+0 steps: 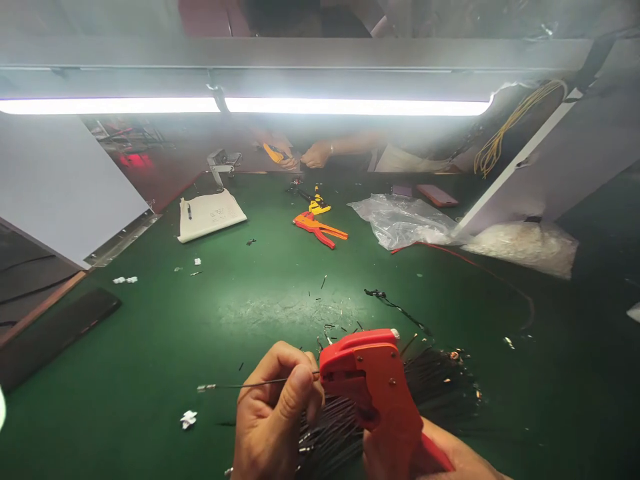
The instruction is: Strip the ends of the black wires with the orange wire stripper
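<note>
A thin dark wire (pixel 250 385) with a small metal terminal at its far left end is pinched in my left hand (pixel 280 410). Its other end meets the jaws of a red wire stripper (pixel 385 380); whether it sits inside them cannot be made out. My right hand (pixel 440 443) is wrapped round the stripper's handles, low in the view and partly hidden by the tool. Beneath both hands lies a bundle of black wires (pixel 335 427), with more of their ends (pixel 440 377) spread to the right.
On the green table (pixel 150 333) lie orange-red pliers (pixel 320 229), a yellow tool (pixel 317 203), a paper sheet with a pen (pixel 213 215), a plastic bag (pixel 400 220) and wire scraps. A co-worker's hands (pixel 316 155) are across the table. A lamp (pixel 350 105) hangs above.
</note>
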{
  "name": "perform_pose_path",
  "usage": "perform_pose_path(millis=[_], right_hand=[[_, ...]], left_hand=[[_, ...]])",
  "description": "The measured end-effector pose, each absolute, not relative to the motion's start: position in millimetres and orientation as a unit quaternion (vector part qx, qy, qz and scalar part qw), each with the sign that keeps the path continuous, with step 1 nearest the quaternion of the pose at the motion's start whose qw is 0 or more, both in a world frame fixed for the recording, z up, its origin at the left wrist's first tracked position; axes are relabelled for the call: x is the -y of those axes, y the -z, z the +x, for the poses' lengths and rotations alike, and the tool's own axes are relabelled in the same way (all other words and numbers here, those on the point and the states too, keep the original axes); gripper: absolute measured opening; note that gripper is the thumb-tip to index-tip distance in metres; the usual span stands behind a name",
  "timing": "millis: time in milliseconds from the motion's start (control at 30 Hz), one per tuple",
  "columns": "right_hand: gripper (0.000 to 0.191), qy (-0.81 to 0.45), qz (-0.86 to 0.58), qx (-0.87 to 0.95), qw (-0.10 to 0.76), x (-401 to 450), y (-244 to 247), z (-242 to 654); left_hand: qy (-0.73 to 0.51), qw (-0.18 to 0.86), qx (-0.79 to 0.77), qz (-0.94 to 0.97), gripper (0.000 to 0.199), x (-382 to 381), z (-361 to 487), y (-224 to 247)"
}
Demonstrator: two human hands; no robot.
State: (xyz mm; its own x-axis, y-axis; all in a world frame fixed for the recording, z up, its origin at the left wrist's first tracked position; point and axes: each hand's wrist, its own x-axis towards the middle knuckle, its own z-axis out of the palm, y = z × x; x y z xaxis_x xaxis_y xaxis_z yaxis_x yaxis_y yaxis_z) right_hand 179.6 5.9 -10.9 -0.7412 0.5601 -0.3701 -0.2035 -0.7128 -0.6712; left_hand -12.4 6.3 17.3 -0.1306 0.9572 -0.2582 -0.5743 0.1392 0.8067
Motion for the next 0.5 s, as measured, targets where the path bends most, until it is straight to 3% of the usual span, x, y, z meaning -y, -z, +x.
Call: perform_pose_path(millis=[267, 500], right_hand=[[0.063, -0.880, -0.248, 0.352, 0.202, -19, 12, 176], [0.042, -0.890, -0.205, 0.329, 0.241, 2, 44, 188]], left_hand=[[-0.606, 0.655, -0.416, 0.175, 0.038, -8, -13, -19], [-0.600, 0.643, -0.440, 0.183, 0.043, -7, -11, -20]])
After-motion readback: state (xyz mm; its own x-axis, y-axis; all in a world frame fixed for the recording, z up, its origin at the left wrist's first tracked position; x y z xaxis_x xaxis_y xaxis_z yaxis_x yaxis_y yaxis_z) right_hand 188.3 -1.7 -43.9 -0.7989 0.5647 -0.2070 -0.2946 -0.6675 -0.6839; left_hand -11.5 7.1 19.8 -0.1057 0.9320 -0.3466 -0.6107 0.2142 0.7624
